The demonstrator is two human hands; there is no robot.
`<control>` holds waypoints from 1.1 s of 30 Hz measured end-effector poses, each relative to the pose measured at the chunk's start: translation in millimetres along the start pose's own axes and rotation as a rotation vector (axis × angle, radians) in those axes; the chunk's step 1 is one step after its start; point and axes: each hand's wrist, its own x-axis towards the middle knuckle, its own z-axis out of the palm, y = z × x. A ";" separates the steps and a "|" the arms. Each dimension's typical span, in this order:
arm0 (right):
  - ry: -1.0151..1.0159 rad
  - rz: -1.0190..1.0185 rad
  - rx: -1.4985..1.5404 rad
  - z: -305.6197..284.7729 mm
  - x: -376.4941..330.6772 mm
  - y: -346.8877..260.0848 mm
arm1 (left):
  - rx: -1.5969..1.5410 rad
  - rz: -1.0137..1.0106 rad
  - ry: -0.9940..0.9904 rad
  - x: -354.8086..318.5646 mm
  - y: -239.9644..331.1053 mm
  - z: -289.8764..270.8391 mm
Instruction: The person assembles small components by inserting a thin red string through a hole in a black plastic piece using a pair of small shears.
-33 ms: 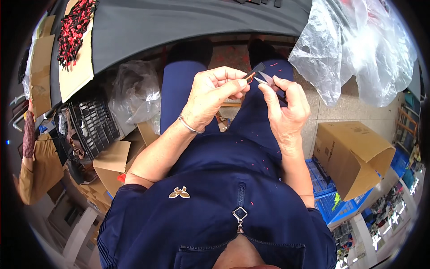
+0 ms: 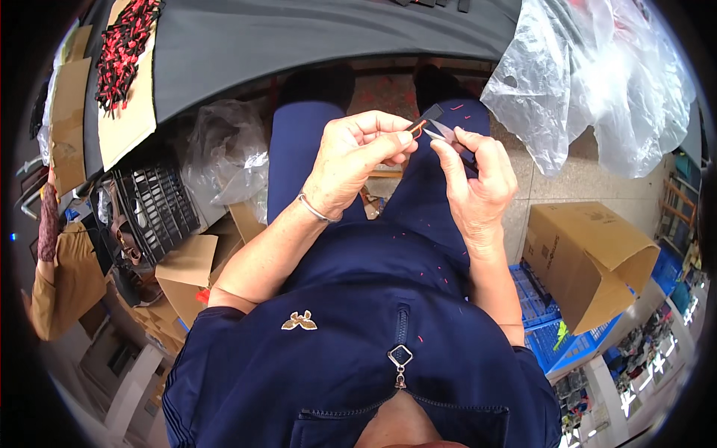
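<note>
My left hand (image 2: 366,149) is closed in a pinch on a small black strip (image 2: 428,116), whose flat end sticks out past the fingertips. An orange-red thread (image 2: 420,128) loops from it beside the thumb. Opposite, my right hand (image 2: 482,168) is closed on small thread snips (image 2: 442,131). Their two pointed blades are spread and face the strip and thread; whether they touch the thread I cannot tell. The rest of the snips is mostly hidden by the fingers. Both hands are above my lap, and short red thread bits lie on the dark blue trousers (image 2: 441,201).
Ahead is a table with a dark grey cover (image 2: 299,37). A pile of red and black pieces (image 2: 127,52) lies on cardboard at its left. Clear plastic bags (image 2: 553,82) hang at the right. A cardboard box (image 2: 582,254) sits on blue crates; a black crate (image 2: 153,209) stands left.
</note>
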 end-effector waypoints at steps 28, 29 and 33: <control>-0.156 0.772 0.856 4.7 -2.4 1.9 | -0.056 0.028 0.023 3.5 -16.7 3.4; -0.195 0.778 0.920 4.9 -2.5 0.7 | -0.050 0.054 0.014 3.6 -18.6 4.0; -0.300 0.903 1.051 11.0 -0.5 -6.0 | 0.021 0.078 0.013 0.3 -18.5 9.2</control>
